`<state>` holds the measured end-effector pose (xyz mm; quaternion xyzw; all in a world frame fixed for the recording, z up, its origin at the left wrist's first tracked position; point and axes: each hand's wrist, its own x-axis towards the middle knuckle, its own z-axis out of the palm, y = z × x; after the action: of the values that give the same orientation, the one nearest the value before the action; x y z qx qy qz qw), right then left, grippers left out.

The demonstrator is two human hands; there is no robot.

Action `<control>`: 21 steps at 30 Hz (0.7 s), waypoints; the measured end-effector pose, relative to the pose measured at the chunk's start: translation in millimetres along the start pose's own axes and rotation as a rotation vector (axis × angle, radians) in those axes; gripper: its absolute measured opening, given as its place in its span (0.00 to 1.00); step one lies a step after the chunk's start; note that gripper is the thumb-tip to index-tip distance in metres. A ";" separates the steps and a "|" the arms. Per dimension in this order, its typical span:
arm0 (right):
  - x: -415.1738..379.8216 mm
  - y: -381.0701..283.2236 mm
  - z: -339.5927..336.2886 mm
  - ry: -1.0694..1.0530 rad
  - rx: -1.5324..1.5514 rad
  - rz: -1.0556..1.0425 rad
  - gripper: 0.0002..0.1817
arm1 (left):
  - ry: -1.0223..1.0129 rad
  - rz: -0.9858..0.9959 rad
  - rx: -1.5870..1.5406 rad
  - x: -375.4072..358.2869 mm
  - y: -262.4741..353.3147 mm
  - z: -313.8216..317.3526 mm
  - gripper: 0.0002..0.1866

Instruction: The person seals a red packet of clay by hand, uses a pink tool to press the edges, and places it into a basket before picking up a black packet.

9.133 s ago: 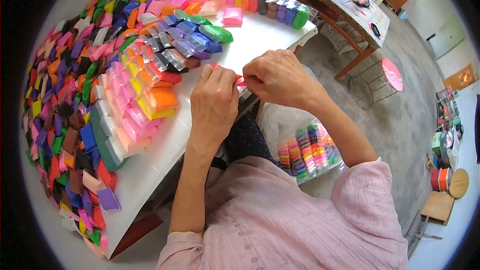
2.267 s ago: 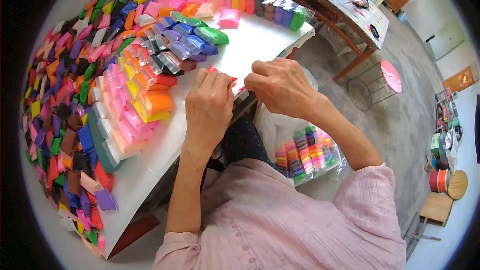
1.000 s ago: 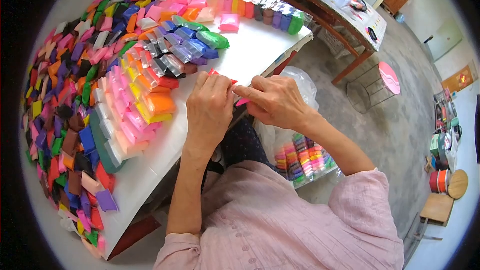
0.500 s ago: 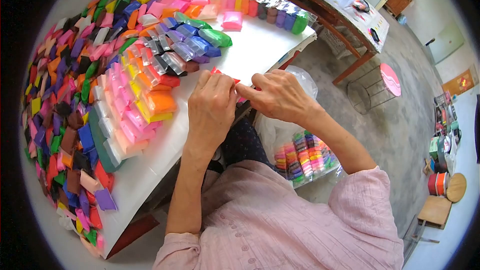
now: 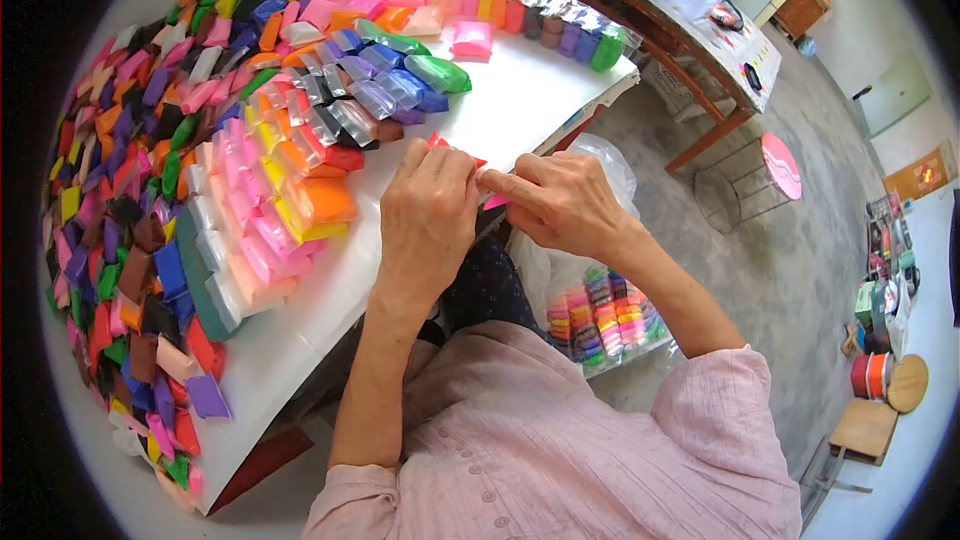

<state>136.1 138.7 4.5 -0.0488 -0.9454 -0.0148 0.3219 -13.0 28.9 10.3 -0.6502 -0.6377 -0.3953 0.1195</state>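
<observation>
My left hand (image 5: 430,210) is closed at the table edge, its back towards me. Beyond its fingers shows a small red packet (image 5: 440,142), mostly hidden by the hand. My right hand (image 5: 565,200) is curled, with its fingertips meeting those of the left. What they pinch is hidden. A bit of bright pink (image 5: 495,202) peeks out below the right fingers. Left of my hands, filled clear packets in pink (image 5: 265,245), orange (image 5: 326,199), blue (image 5: 398,90) and green (image 5: 438,73) lie in overlapping rows on the white tabletop (image 5: 330,315).
A large heap of coloured packets (image 5: 130,230) covers the table's left side. At the back lies a clear-wrapped row of coloured packs (image 5: 530,20). Beside my legs a clear bag (image 5: 605,325) holds more packs. A pink stool (image 5: 780,167) and a wooden table (image 5: 690,35) stand at right.
The view has shifted slightly. My hands stay together at the table edge; the right fingers have moved a little, and the red piece formerly showing by them is no longer visible.
</observation>
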 end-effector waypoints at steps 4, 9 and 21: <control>0.1 -0.6 1.3 -0.021 0.034 0.027 0.19 | 0.001 -0.006 0.005 -0.2 0.3 1.0 0.04; 0.5 -4.7 5.6 -0.039 0.118 0.100 0.16 | 0.002 -0.002 0.006 -0.4 0.6 0.4 0.04; -10.2 -7.2 13.3 0.148 0.237 0.150 0.19 | 0.005 0.005 0.005 -0.4 0.1 0.2 0.03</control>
<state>135.3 131.5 -12.3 -0.0797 -0.9079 0.1176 0.3943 -12.8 28.7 10.0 -0.6504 -0.6368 -0.3952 0.1238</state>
